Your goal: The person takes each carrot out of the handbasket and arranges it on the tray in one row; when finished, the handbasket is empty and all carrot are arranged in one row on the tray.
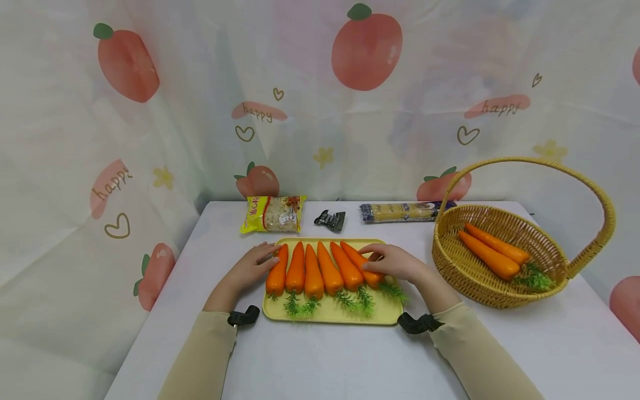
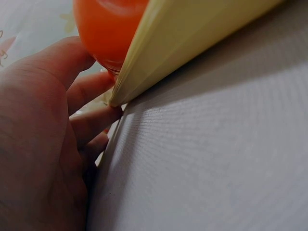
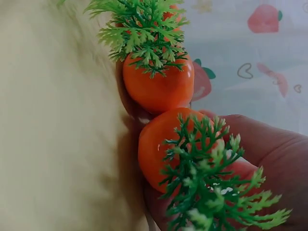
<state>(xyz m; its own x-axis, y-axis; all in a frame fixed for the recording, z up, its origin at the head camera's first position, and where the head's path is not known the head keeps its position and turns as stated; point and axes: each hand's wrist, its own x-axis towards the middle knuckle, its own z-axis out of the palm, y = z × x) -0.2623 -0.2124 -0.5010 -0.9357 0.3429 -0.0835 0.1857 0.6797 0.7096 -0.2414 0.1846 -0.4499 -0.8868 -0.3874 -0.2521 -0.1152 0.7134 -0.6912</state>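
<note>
Several orange carrots with green tops lie side by side, tips away from me, on a pale yellow tray (image 1: 330, 318). My left hand (image 1: 251, 268) is at the tray's left edge, its fingers loosely bent. Its thumb touches the leftmost carrot (image 1: 277, 275), and its other fingertips are right at the rim in the left wrist view. At the right end, my right hand (image 1: 400, 264) holds the slanted rightmost carrot (image 1: 359, 260) between thumb and fingers. The right wrist view shows that carrot (image 3: 156, 149) against its neighbour (image 3: 159, 89), its leafy top partly covering the hand.
A wicker basket (image 1: 450, 279) with a tall handle stands at the right, two carrots (image 1: 492, 255) inside. Along the back lie a yellow-and-clear food bag (image 1: 275, 214), a small black packet (image 1: 331, 220) and a long noodle packet (image 1: 400, 211). A printed curtain (image 1: 310, 66) hangs behind.
</note>
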